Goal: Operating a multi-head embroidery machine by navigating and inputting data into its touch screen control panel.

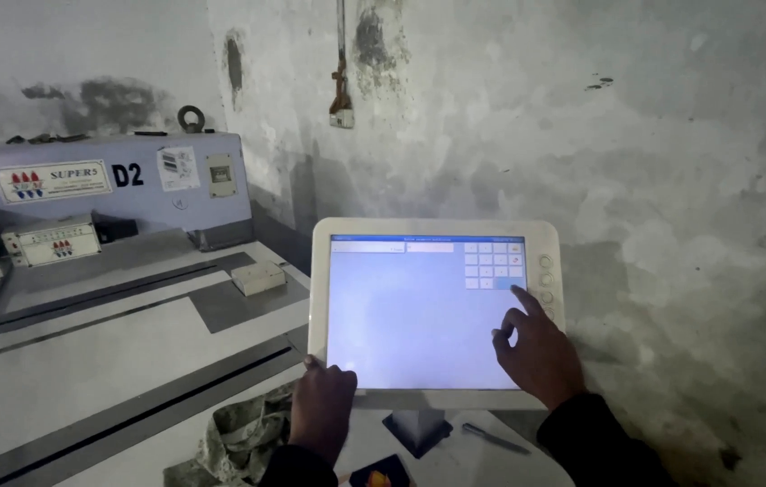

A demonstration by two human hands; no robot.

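In the head view, a white-framed touchscreen panel [434, 311] is seen at the centre of the frame, standing on a grey machine table [85, 361]. The panel's lower left edge is gripped by the left hand [321, 417], fingers curled around it. At the screen's right side, the right hand [536, 352] is raised with its index finger extended onto the on-screen keypad [494, 264], the other fingers loosely bent. A crumpled cloth [243, 437] lies at lower centre-left.
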